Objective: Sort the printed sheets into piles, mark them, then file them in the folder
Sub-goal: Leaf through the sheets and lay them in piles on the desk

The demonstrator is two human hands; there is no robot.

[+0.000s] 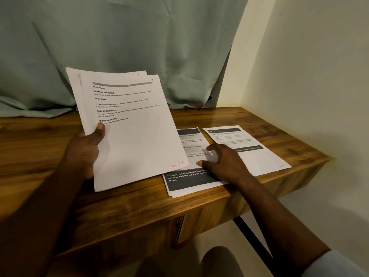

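My left hand (83,150) grips a stack of printed sheets (129,132) by its left edge, tilted up above the wooden desk (40,148). The top sheet reads "Mirror Wiping" and carries red handwriting at its lower right corner. My right hand (223,160) rests flat, fingers spread, on a small pile of sheets (189,182) with dark bands, lying on the desk to the right of the held stack. A single sheet (257,154) with a dark header lies further right, beside that pile. No folder is visible.
A pale green curtain (119,47) hangs behind the desk and drapes onto its back edge. A cream wall (319,76) stands close on the right. The desk's front edge and a black leg (251,234) show below, with my knee (219,260) beneath.
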